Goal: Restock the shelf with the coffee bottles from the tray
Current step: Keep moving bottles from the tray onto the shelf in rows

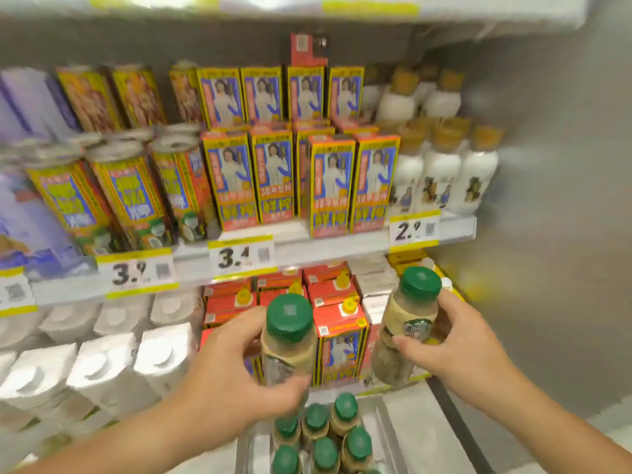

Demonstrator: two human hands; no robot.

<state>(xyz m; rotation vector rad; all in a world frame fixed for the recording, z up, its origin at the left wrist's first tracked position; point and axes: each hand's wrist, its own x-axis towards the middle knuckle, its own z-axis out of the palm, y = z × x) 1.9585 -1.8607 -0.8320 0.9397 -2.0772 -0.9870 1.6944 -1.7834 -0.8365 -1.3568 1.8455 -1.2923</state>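
My left hand (pixel 236 374) grips a green-capped coffee bottle (pixel 289 336) upright in front of the lower shelf. A second coffee bottle (pixel 407 323) with a green logo on its label is held by my right hand (pixel 455 343), raised a little higher and tilted slightly left. Both bottles hang in the air above the tray (pixel 403 436), a white box at the bottom centre. Several more green-capped bottles (pixel 325 436) stand in the tray's left part.
The middle shelf (pixel 307 248) carries yellow-blue cartons, cans and white bottles with orange caps, with price tags 3.4 and 2.9. Red-topped cartons (pixel 328 302) and white cartons (pixel 109 364) fill the lower shelf. A grey side wall (pixel 547 200) closes the right.
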